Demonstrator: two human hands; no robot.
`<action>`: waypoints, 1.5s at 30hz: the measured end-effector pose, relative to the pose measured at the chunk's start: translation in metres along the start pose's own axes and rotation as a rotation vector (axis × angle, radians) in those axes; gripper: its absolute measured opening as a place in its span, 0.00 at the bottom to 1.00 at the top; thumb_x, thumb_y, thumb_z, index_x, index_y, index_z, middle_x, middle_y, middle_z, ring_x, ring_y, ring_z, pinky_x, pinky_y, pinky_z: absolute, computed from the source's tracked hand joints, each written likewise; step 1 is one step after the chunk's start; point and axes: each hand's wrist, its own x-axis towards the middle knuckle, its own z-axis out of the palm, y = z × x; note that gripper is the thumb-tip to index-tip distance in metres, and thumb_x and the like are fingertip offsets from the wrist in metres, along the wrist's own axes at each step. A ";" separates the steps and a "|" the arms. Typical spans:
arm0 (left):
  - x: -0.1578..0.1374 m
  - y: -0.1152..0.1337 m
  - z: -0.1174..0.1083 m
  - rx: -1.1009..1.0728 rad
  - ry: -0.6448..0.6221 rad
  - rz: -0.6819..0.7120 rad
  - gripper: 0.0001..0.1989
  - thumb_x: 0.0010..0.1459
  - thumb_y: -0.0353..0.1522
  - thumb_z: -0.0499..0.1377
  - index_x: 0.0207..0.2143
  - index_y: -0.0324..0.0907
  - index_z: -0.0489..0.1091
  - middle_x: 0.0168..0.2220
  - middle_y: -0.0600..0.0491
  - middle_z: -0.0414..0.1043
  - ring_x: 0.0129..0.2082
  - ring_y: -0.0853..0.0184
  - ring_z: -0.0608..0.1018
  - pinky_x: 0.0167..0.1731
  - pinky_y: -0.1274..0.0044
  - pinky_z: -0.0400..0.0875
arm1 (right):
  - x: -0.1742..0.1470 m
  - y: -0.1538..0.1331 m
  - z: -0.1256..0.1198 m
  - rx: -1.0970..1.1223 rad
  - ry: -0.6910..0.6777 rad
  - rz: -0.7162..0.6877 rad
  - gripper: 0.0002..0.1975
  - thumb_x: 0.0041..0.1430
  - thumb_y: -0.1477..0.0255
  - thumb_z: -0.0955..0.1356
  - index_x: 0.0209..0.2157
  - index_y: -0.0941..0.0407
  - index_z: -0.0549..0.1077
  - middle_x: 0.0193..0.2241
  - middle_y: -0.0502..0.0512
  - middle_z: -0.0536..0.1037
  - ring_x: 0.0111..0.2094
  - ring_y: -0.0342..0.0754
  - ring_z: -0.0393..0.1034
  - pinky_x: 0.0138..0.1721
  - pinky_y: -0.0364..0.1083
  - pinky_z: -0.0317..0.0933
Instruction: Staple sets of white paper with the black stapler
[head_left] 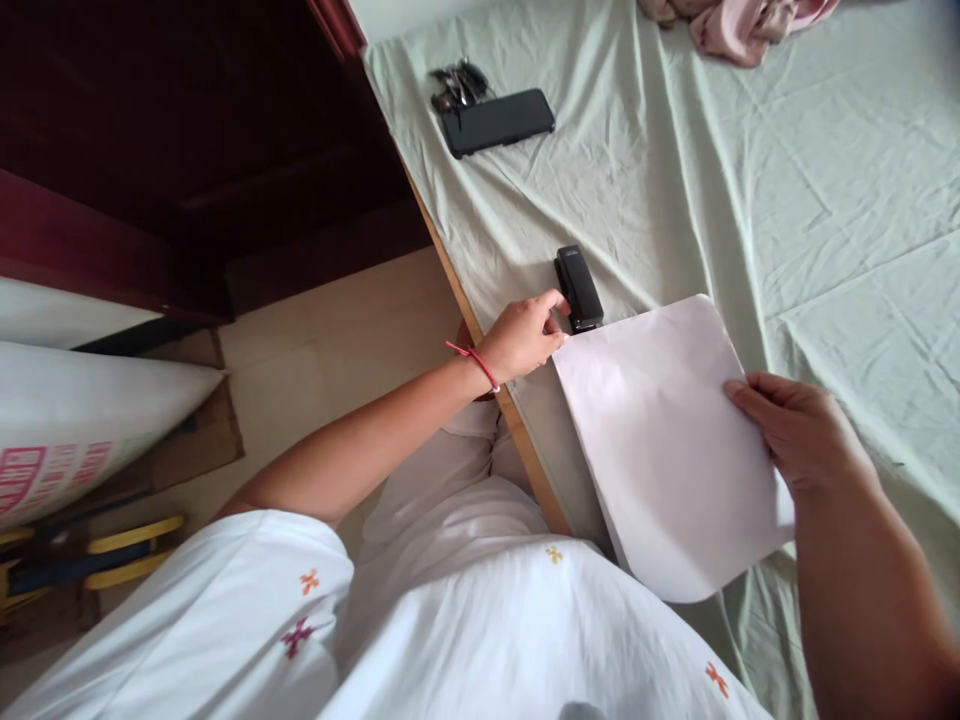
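Note:
White sheets of paper (667, 450) lie slanted in front of me, their near edge reaching over toward my lap. My right hand (802, 425) grips their right edge, thumb on top and fingers underneath. At the top left corner of the sheets, my left hand (529, 335) has its fingers curled and pinches the corner; its index finger reaches to the side of a black stapler (580, 285). The front end of the stapler meets the paper's upper edge close to that corner. Whether the corner sits inside its jaw, I cannot tell.
A pale green cloth (847, 230) covers the bed or table, with a wooden edge (532, 460) on the left. Farther back are a black phone (499, 122) and keys (459, 85). Pink fabric (739, 30) lies at the top. A white sack (97, 420) stands left.

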 end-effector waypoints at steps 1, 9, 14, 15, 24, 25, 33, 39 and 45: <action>0.000 -0.001 -0.001 0.023 0.028 0.019 0.12 0.56 0.25 0.62 0.44 0.40 0.72 0.28 0.57 0.77 0.25 0.69 0.76 0.33 0.75 0.73 | 0.002 0.000 -0.001 0.004 -0.003 0.015 0.19 0.44 0.57 0.80 0.32 0.57 0.82 0.20 0.50 0.76 0.18 0.43 0.65 0.15 0.42 0.57; 0.004 -0.015 0.006 0.183 0.214 0.217 0.17 0.58 0.23 0.59 0.49 0.41 0.72 0.38 0.51 0.80 0.42 0.62 0.81 0.51 0.68 0.76 | 0.017 0.007 -0.007 0.039 0.060 0.025 0.19 0.45 0.58 0.80 0.34 0.55 0.81 0.22 0.49 0.77 0.20 0.42 0.66 0.18 0.41 0.58; 0.008 -0.030 0.012 0.250 0.302 0.552 0.22 0.66 0.24 0.51 0.59 0.47 0.72 0.64 0.48 0.72 0.65 0.58 0.71 0.68 0.58 0.64 | 0.020 0.013 -0.006 0.052 0.114 -0.029 0.16 0.46 0.59 0.80 0.31 0.55 0.80 0.20 0.47 0.74 0.19 0.40 0.61 0.16 0.40 0.53; 0.009 -0.034 0.012 0.239 0.285 0.609 0.23 0.68 0.25 0.50 0.60 0.49 0.72 0.65 0.49 0.71 0.67 0.59 0.70 0.70 0.57 0.63 | 0.020 0.015 -0.006 0.052 0.118 -0.036 0.16 0.46 0.59 0.80 0.31 0.55 0.80 0.19 0.46 0.73 0.18 0.40 0.60 0.15 0.40 0.52; 0.012 -0.048 0.011 0.102 0.210 0.643 0.25 0.68 0.27 0.50 0.61 0.56 0.72 0.66 0.54 0.72 0.70 0.60 0.69 0.70 0.55 0.63 | 0.019 0.027 -0.001 0.065 0.160 -0.135 0.15 0.49 0.59 0.79 0.30 0.55 0.79 0.20 0.44 0.72 0.18 0.38 0.58 0.16 0.39 0.52; 0.011 -0.047 0.010 0.102 0.208 0.634 0.25 0.68 0.26 0.50 0.61 0.56 0.72 0.66 0.55 0.71 0.70 0.60 0.69 0.70 0.55 0.62 | 0.019 0.027 -0.001 0.069 0.162 -0.136 0.15 0.49 0.59 0.79 0.30 0.55 0.79 0.20 0.45 0.72 0.19 0.38 0.59 0.17 0.39 0.53; 0.009 -0.046 0.008 0.133 0.189 0.613 0.23 0.68 0.28 0.52 0.61 0.55 0.72 0.66 0.54 0.71 0.71 0.59 0.68 0.71 0.54 0.61 | 0.018 0.026 -0.002 0.074 0.165 -0.142 0.15 0.49 0.59 0.79 0.30 0.55 0.80 0.20 0.45 0.72 0.19 0.38 0.58 0.17 0.39 0.52; 0.008 -0.047 0.010 0.129 0.208 0.612 0.21 0.70 0.32 0.52 0.61 0.56 0.72 0.65 0.54 0.73 0.70 0.59 0.69 0.71 0.53 0.61 | 0.017 0.027 -0.002 0.027 0.169 -0.159 0.15 0.50 0.59 0.78 0.30 0.55 0.79 0.20 0.45 0.72 0.19 0.38 0.58 0.16 0.39 0.50; 0.007 -0.047 0.014 0.175 0.235 0.610 0.19 0.72 0.34 0.51 0.60 0.56 0.73 0.64 0.54 0.74 0.69 0.61 0.70 0.70 0.58 0.64 | 0.018 0.031 -0.003 0.065 0.156 -0.150 0.16 0.49 0.58 0.79 0.30 0.56 0.79 0.19 0.44 0.70 0.18 0.38 0.58 0.16 0.39 0.50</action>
